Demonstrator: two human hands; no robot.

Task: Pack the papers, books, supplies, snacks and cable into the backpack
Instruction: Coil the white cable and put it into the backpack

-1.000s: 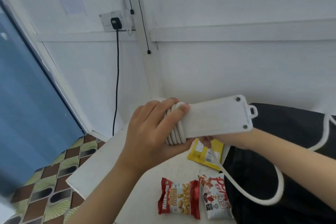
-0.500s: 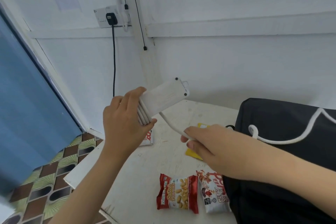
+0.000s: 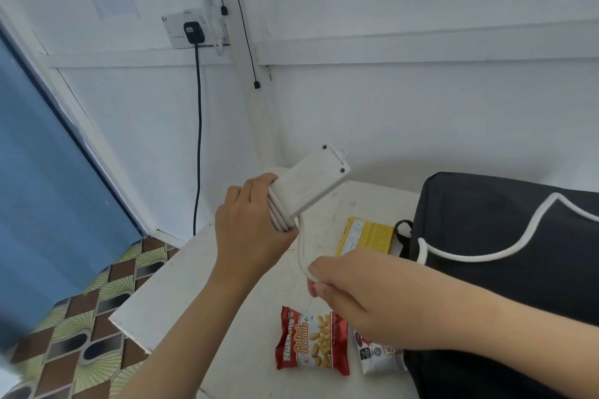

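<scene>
Head view: left hand (image 3: 251, 230) grips the wound power strip (image 3: 311, 186); right hand (image 3: 353, 295) apparently pinches its cable (image 3: 302, 253).

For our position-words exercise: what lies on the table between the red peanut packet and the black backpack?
A white snack packet with red print, shown in the head view.

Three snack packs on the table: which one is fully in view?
The red peanut pack. The right hand overlaps the yellow pack and hides the top of the white pack.
</scene>
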